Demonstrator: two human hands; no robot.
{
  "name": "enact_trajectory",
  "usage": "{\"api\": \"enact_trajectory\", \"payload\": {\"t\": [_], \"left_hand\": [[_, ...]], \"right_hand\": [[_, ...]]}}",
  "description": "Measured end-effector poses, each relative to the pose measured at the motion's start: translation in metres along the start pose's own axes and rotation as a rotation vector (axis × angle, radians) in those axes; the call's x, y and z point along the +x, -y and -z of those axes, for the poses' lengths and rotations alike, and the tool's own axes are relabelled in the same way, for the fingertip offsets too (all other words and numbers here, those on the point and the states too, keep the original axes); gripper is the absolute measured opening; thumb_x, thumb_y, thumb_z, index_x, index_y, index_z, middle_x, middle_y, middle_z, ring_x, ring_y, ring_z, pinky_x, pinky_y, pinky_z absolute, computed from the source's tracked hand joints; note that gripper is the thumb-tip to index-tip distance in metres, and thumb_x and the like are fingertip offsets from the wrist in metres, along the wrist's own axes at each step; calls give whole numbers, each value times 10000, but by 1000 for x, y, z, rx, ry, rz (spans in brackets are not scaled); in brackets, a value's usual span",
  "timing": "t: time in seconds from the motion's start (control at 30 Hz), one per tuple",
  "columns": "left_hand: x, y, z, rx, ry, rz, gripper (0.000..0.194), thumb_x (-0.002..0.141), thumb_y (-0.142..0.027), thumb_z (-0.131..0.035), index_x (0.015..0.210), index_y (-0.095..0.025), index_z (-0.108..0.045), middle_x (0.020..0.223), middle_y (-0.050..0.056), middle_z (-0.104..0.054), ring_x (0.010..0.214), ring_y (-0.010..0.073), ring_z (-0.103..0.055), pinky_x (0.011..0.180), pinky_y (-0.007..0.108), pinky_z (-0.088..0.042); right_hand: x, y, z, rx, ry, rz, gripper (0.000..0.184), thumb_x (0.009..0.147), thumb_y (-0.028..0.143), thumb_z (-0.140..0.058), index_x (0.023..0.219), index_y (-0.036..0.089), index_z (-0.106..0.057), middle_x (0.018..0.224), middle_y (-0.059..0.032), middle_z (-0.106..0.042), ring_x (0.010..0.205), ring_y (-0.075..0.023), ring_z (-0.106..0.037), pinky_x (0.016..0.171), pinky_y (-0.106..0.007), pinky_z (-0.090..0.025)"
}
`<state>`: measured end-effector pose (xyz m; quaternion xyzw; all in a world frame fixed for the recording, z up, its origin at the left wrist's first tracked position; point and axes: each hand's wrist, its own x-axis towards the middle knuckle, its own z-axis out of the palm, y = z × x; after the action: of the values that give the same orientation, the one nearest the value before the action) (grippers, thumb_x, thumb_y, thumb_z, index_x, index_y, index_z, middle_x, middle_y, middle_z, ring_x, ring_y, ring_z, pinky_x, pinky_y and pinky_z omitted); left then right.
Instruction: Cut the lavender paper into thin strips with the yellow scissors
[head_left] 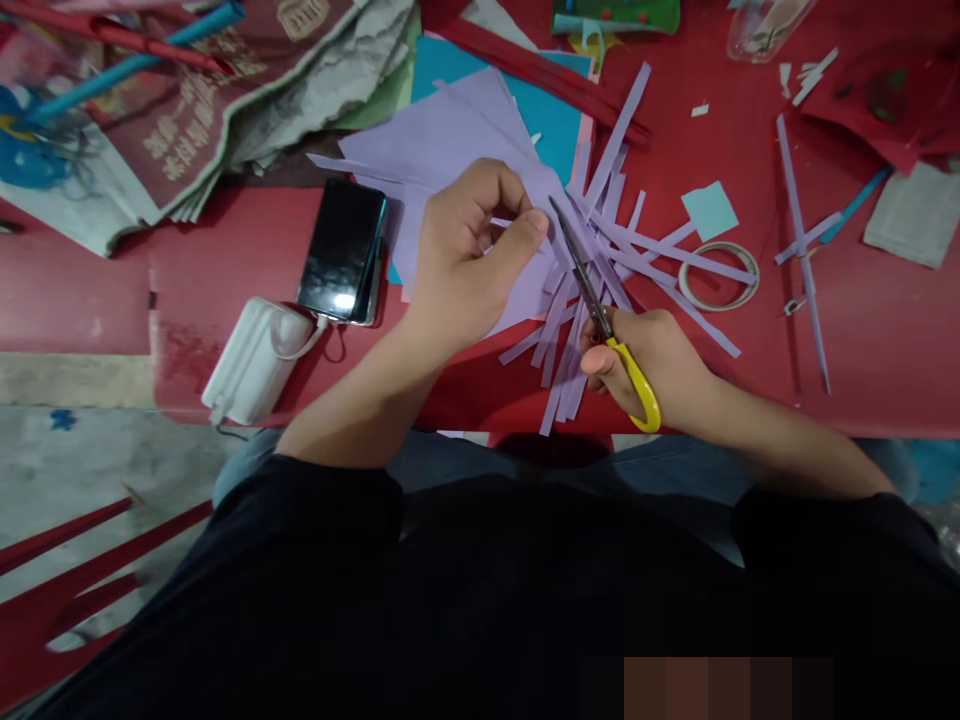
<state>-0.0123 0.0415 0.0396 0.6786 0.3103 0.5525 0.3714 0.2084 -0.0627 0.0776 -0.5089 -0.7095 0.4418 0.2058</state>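
My left hand (480,250) is over light purple paper (465,125), its thumb and forefinger pinched at the paper's right part. In my right hand (656,365) is a pair of scissors (583,268) with yellow handles, its blades pointing up and left beside my left fingertips. The blades look closed or nearly so. Around and under them lie several narrow purple paper strips (553,335), fanned and crossing one another. Blue paper (562,120) shows beneath the purple paper. Whatever is between my left fingertips is mostly hidden by the thumb.
Left of the paper lie a black phone (343,245) and a white power bank (259,360) with a cable. Printed newspaper (187,130) covers the upper left. A tape roll (716,305), a pale blue square (711,208) and loose strips (806,260) lie right on the red table (885,340).
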Motion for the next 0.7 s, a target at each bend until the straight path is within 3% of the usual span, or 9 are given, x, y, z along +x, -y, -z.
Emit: {"api": "enact_trajectory", "payload": {"t": [0.13,0.3,0.43,0.6,0.7], "left_hand": [[1,8,2,-2,-17,-47,405,932,-563,-845,762,-245,-661,708,6,-577,657,143,-534,579,364,-357],[0,4,-1,48,-48,5,355,915,-519,-850,751,-277,-647,734,18,-571,719,191,-554,662,394,-402],[-1,0,-3,57,-59,28,357,883,-500,-868,738,-278,-629,809,32,-604,786,211,-576,664,399,-410],[-5,-2,-4,25,25,-33,310,907,-490,-839,796,-267,-655,887,32,-667,859,200,-637,680,386,-452],[-9,-10,-9,9,39,0,280,907,-411,-816,783,-255,-618,849,22,-656,836,189,-640,695,368,-452]], "right_hand": [[1,-2,3,-83,8,60,911,870,1055,-247,885,223,-618,696,-71,-688,616,-236,-689,640,-390,-528],[3,-5,6,25,168,77,1093,709,1151,-256,1099,215,-662,783,-106,-758,785,-320,-794,732,-441,-616],[4,-12,3,19,160,64,1163,655,1172,-279,1163,201,-669,843,-134,-777,848,-345,-809,746,-454,-634],[5,-12,4,-10,142,88,1123,702,1153,-273,1137,193,-662,807,-126,-771,770,-323,-795,702,-438,-613],[4,-6,8,-84,148,108,1118,756,1122,-194,1172,191,-653,806,-120,-773,763,-306,-795,718,-424,-610]]}}
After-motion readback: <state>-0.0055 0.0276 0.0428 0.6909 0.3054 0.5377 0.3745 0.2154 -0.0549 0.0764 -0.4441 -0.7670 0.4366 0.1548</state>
